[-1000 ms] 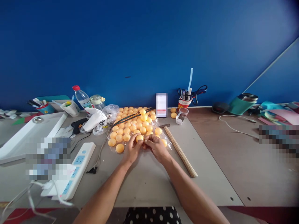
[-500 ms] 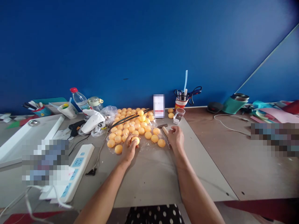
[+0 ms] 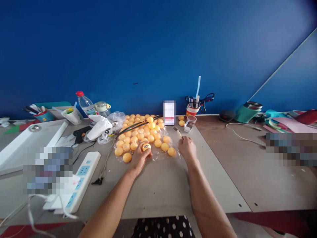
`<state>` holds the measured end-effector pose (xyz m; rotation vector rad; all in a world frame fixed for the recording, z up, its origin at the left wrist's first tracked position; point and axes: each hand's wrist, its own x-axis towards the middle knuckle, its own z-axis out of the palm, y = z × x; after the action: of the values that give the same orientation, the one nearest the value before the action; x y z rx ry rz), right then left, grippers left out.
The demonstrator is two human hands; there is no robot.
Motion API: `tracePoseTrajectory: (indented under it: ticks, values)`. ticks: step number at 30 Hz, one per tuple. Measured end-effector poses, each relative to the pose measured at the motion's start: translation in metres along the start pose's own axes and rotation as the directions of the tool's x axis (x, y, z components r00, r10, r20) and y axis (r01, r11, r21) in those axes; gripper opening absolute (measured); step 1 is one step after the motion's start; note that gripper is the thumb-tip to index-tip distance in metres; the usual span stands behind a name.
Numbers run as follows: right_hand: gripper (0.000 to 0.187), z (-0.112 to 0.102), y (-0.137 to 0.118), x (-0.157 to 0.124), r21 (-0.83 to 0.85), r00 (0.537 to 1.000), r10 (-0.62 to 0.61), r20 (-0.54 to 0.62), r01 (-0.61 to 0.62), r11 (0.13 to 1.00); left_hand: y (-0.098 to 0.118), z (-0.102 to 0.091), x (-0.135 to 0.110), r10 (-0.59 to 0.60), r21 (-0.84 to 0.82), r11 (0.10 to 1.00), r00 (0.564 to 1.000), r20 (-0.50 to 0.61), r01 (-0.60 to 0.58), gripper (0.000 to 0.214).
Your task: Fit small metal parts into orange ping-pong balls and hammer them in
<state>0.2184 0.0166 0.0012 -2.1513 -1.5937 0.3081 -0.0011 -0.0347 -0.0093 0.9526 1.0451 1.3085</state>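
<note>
My left hand point(image 3: 139, 156) is closed around an orange ping-pong ball point(image 3: 146, 147) with a dark print, held at the near edge of a pile of orange balls point(image 3: 138, 134) lying on clear plastic. My right hand point(image 3: 187, 148) is closed on a wooden stick point(image 3: 177, 132), whose tip pokes out above the fingers, just right of the pile. Two black cords point(image 3: 138, 124) lie across the balls.
A white power strip point(image 3: 79, 180) and a white glue gun point(image 3: 99, 129) lie to the left. A water bottle point(image 3: 85, 103), a cup of scissors and pens point(image 3: 192, 109), a clear small cup point(image 3: 189, 121) and a green mug point(image 3: 247, 111) stand near the blue wall.
My hands parted from the ball. The left kept the ball and turned its print up. The right went to the wooden stick, gripped it and lifted it off the table.
</note>
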Motion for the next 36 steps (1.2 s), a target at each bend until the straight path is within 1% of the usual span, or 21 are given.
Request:
tracePoseTrajectory:
  ticks: [1, 3, 4, 5, 7, 8, 10, 11, 13, 14, 16, 17, 20, 21, 24, 25, 30, 33, 36]
  values:
    - [0.03, -0.004, -0.002, -0.002, 0.056, 0.998, -0.033, -0.058, 0.037, 0.998, 0.002, 0.001, -0.001, -0.014, -0.017, 1.0, 1.0, -0.01, 0.013, 0.049]
    - [0.026, -0.01, -0.007, -0.008, 0.191, 0.981, -0.106, -0.164, 0.137, 0.972, 0.004, 0.002, -0.001, -0.034, -0.045, 0.998, 0.999, -0.015, 0.033, 0.047]
    - [0.024, -0.012, -0.01, -0.013, 0.279, 0.974, -0.153, -0.169, 0.196, 0.94, 0.004, 0.002, -0.001, -0.03, -0.05, 0.998, 0.999, -0.013, 0.029, 0.046]
    - [0.024, -0.014, -0.014, -0.018, 0.38, 0.97, -0.207, -0.131, 0.242, 0.893, 0.003, 0.001, 0.0, -0.02, -0.048, 0.999, 1.0, -0.016, 0.019, 0.046]
    - [0.022, -0.018, -0.022, -0.029, 0.571, 0.957, -0.289, -0.003, 0.239, 0.785, 0.001, 0.0, 0.003, 0.004, -0.039, 0.999, 0.999, -0.046, -0.006, 0.045]
    - [0.019, -0.019, -0.027, -0.034, 0.616, 0.94, -0.338, 0.047, 0.24, 0.75, 0.0, -0.001, 0.004, 0.01, -0.029, 1.0, 0.998, -0.068, -0.012, 0.045]
    - [0.014, -0.022, -0.035, -0.044, 0.617, 0.894, -0.443, 0.069, 0.31, 0.724, -0.001, -0.003, 0.007, 0.011, -0.003, 1.0, 0.994, -0.108, -0.012, 0.043]
    - [0.012, -0.024, -0.038, -0.047, 0.6, 0.858, -0.507, 0.077, 0.367, 0.711, -0.002, -0.003, 0.008, 0.011, 0.014, 1.0, 0.993, -0.12, -0.009, 0.041]
    - [0.015, -0.024, -0.043, -0.053, 0.555, 0.796, -0.599, 0.084, 0.462, 0.692, -0.002, -0.003, 0.008, 0.017, 0.049, 0.999, 0.99, -0.139, -0.01, 0.041]
    - [0.018, -0.024, -0.044, -0.054, 0.532, 0.779, -0.621, 0.085, 0.491, 0.689, -0.002, -0.002, 0.008, 0.021, 0.064, 0.998, 0.989, -0.144, -0.012, 0.041]
    - [0.021, -0.022, -0.046, -0.056, 0.486, 0.774, -0.627, 0.092, 0.515, 0.707, -0.001, -0.002, 0.007, 0.031, 0.094, 0.995, 0.988, -0.151, -0.017, 0.04]
    - [0.021, -0.02, -0.046, -0.057, 0.462, 0.772, -0.626, 0.112, 0.517, 0.72, 0.0, -0.001, 0.007, 0.035, 0.107, 0.994, 0.988, -0.151, -0.019, 0.039]
    - [0.022, -0.017, -0.046, -0.057, 0.415, 0.744, -0.636, 0.203, 0.523, 0.744, 0.001, -0.001, 0.006, 0.043, 0.123, 0.992, 0.987, -0.155, -0.024, 0.034]
    - [0.022, -0.017, -0.046, -0.057, 0.413, 0.742, -0.637, 0.209, 0.523, 0.745, 0.001, -0.001, 0.006, 0.042, 0.122, 0.992, 0.986, -0.159, -0.023, 0.033]
    - [0.023, -0.016, -0.047, -0.058, 0.447, 0.762, -0.63, 0.148, 0.517, 0.73, 0.001, -0.001, 0.006, 0.03, 0.127, 0.992, 0.985, -0.171, -0.008, 0.034]
    - [0.024, -0.016, -0.047, -0.059, 0.453, 0.763, -0.631, 0.14, 0.518, 0.726, 0.001, -0.001, 0.007, 0.026, 0.139, 0.99, 0.985, -0.169, -0.002, 0.034]
    - [0.023, -0.012, -0.049, -0.062, 0.416, 0.729, -0.649, 0.215, 0.533, 0.737, -0.003, -0.005, 0.007, 0.019, 0.202, 0.979, 0.987, -0.158, 0.014, 0.041]
    - [0.024, -0.012, -0.049, -0.062, 0.433, 0.741, -0.646, 0.185, 0.528, 0.73, -0.008, -0.007, 0.008, 0.028, 0.223, 0.975, 0.99, -0.135, 0.003, 0.043]
    - [0.024, -0.013, -0.049, -0.06, 0.403, 0.748, -0.637, 0.185, 0.534, 0.743, -0.009, -0.008, 0.008, 0.026, 0.258, 0.966, 0.991, -0.131, 0.009, 0.039]
